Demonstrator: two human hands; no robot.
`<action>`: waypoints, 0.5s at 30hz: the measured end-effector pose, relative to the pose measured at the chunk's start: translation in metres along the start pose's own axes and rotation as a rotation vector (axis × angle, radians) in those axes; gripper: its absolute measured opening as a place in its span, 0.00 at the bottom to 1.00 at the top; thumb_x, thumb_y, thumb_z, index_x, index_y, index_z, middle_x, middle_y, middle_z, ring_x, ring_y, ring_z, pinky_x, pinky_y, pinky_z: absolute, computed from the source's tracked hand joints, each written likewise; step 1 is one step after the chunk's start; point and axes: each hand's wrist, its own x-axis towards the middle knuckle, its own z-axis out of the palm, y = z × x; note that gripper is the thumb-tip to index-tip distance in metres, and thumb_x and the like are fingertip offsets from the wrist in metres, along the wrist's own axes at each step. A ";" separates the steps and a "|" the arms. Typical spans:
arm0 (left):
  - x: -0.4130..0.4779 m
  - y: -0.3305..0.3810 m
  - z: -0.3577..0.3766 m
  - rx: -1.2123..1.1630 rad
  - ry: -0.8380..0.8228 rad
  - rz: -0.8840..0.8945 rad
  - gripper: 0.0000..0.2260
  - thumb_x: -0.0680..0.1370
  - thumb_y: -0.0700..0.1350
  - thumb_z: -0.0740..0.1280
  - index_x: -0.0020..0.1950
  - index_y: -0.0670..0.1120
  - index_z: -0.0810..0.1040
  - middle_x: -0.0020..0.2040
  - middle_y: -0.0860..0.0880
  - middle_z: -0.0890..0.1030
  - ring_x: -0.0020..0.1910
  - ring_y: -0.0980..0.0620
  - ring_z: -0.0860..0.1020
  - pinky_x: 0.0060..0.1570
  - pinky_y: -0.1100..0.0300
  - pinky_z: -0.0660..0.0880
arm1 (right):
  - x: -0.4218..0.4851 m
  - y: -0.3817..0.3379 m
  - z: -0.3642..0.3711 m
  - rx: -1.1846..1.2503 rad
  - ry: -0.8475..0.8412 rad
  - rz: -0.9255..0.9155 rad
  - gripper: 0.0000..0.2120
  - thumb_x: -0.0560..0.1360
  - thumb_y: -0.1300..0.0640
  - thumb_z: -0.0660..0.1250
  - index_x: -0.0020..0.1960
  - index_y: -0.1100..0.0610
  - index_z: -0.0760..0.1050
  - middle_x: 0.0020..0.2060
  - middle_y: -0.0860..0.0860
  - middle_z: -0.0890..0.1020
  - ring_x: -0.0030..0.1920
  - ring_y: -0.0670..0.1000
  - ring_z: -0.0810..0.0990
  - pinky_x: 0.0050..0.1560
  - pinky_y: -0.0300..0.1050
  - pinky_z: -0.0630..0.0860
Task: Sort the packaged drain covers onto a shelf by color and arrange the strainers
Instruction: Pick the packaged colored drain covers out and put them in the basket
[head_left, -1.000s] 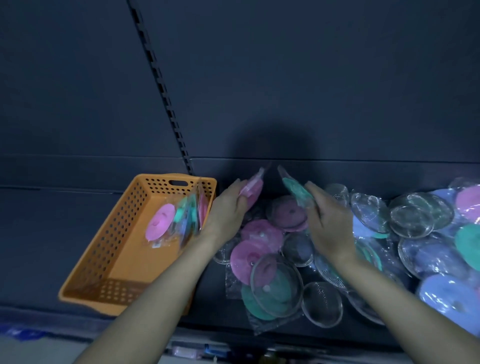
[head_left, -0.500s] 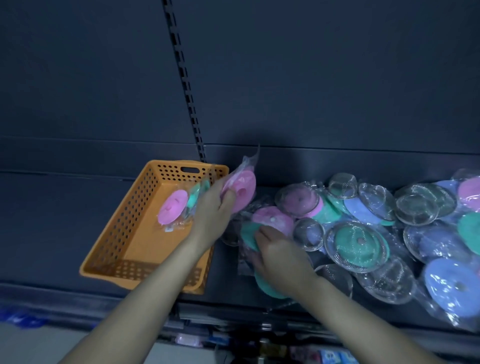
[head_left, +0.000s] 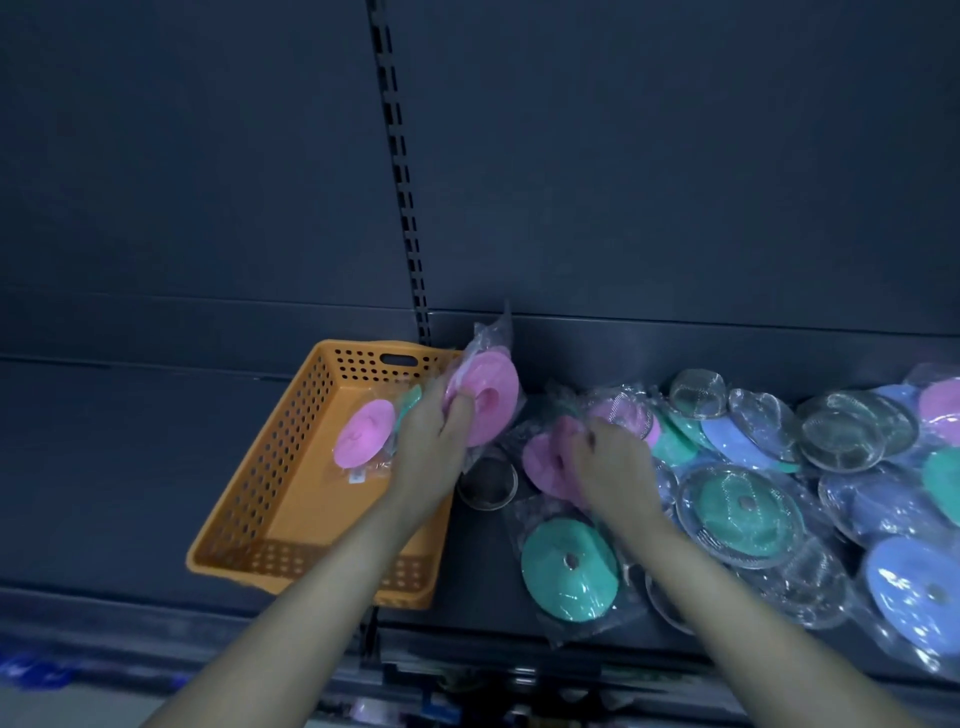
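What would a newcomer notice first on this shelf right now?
The orange basket sits at left on the dark shelf. Over its right rim the left hand grips a bagged pink cover, while the right hand holds a second pink cover at the left edge of the heap of covers and strainers.

one orange basket (head_left: 291, 467) on the left. two hands, a left hand (head_left: 434, 441) and a right hand (head_left: 608, 467). five pink drain covers (head_left: 363, 434) that i can pick out, counting the one in the basket and one in each hand. at least four green drain covers (head_left: 569, 569), and at least three blue drain covers (head_left: 914, 587) over on the right. mesh strainers (head_left: 841, 434): at least six, though the heap overlaps too much for a sure count.
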 end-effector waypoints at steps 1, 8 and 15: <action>0.001 0.002 -0.001 -0.011 0.005 0.009 0.15 0.77 0.53 0.56 0.55 0.49 0.77 0.44 0.45 0.79 0.43 0.47 0.78 0.35 0.51 0.74 | 0.008 0.001 -0.003 0.088 0.024 0.071 0.12 0.76 0.63 0.59 0.34 0.60 0.67 0.31 0.60 0.74 0.36 0.59 0.71 0.34 0.47 0.56; 0.009 0.002 -0.005 -0.005 0.024 0.068 0.15 0.77 0.51 0.55 0.56 0.49 0.78 0.41 0.52 0.78 0.42 0.51 0.77 0.33 0.57 0.72 | 0.031 0.001 -0.012 0.692 0.165 0.383 0.11 0.75 0.63 0.59 0.35 0.53 0.70 0.28 0.52 0.67 0.29 0.50 0.64 0.29 0.44 0.64; 0.023 0.010 -0.026 -0.064 0.090 0.126 0.12 0.81 0.43 0.57 0.62 0.46 0.76 0.44 0.56 0.79 0.43 0.62 0.77 0.38 0.65 0.74 | 0.043 -0.041 -0.006 1.003 0.208 0.361 0.10 0.74 0.58 0.60 0.35 0.51 0.74 0.32 0.49 0.72 0.36 0.50 0.69 0.40 0.45 0.67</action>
